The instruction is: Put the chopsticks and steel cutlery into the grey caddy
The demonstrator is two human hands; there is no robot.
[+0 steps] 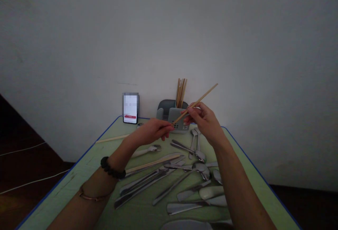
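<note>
A wooden chopstick (pixel 205 94) slants up to the right in front of the holder, held between both hands. My right hand (pixel 204 120) is closed around its middle with thumb and fingers. My left hand (pixel 151 131) pinches the lower end at its fingertips. Just behind them stands a grey utensil holder (pixel 161 113) with several chopsticks (pixel 181 91) upright in its rear compartment. Below my hands lie metal spoons (pixel 200 156), table knives (pixel 142 184) and a fork (pixel 154 148). Another chopstick (pixel 111 139) pokes out from behind my left wrist.
A phone (pixel 130 106) with its screen lit leans against the wall at the table's back left. The green table (pixel 76 187) has a blue edge. Nearest me lie a large flat utensil (pixel 187 225) and a pale-handled piece (pixel 211 192). Cables run along the floor at left.
</note>
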